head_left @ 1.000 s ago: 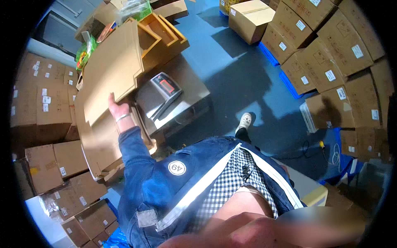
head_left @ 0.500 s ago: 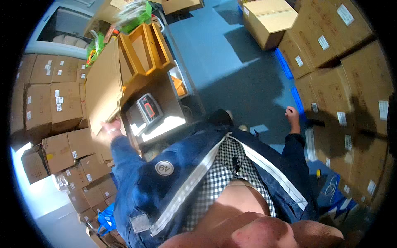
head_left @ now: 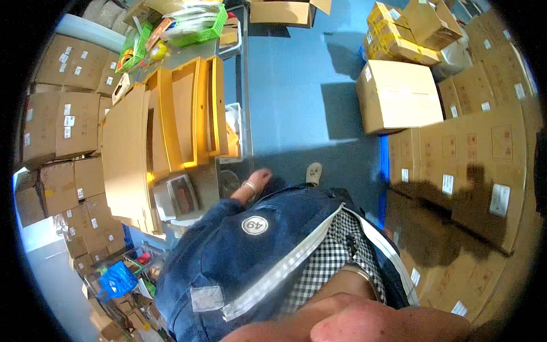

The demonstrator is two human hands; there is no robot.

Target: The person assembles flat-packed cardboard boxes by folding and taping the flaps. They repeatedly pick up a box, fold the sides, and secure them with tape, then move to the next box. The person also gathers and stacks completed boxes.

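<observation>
My left hand, with a pale band at the wrist, hangs in front of my body by the table's right edge. Its fingers look loosely curled together, and nothing shows in them. Nearest to it is the metal table. On that table stand yellow open-topped bins, with a large flat cardboard piece along their left side. A grey weighing scale sits below the bins, partly in shade. My right hand is hidden from view.
Green baskets of packed goods stand at the table's far end. Stacked cartons line the left, and more cartons the right. A closed carton juts toward the blue floor. An open carton lies ahead.
My left hand has let go of the cardboard piece's edge and swung right, to the front of my body. My right hand has left the view. My body has turned and moved along the aisle.
</observation>
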